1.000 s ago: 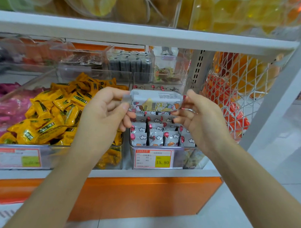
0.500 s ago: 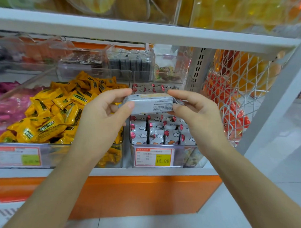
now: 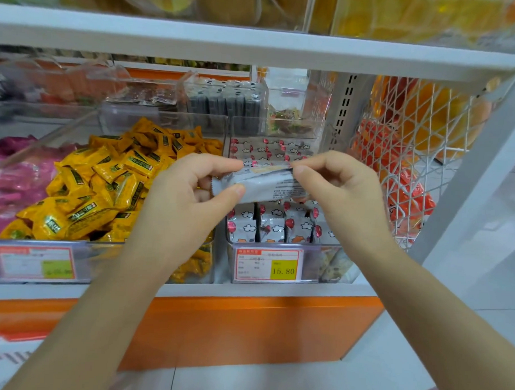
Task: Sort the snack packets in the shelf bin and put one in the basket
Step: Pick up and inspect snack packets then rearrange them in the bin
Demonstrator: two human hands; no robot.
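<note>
The snack packet [image 3: 265,185] has rolled fine-print up, above the 15.80 price tag [image 3: 270,266].

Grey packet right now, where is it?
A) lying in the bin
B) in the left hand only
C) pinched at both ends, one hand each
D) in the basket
C: the left hand and right hand each pinch one end of the packet, above the bin.

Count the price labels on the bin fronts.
2. One price label fronts the yellow-packet bin; the second price label fronts the white-packet bin right of it. More may be hidden.
</note>
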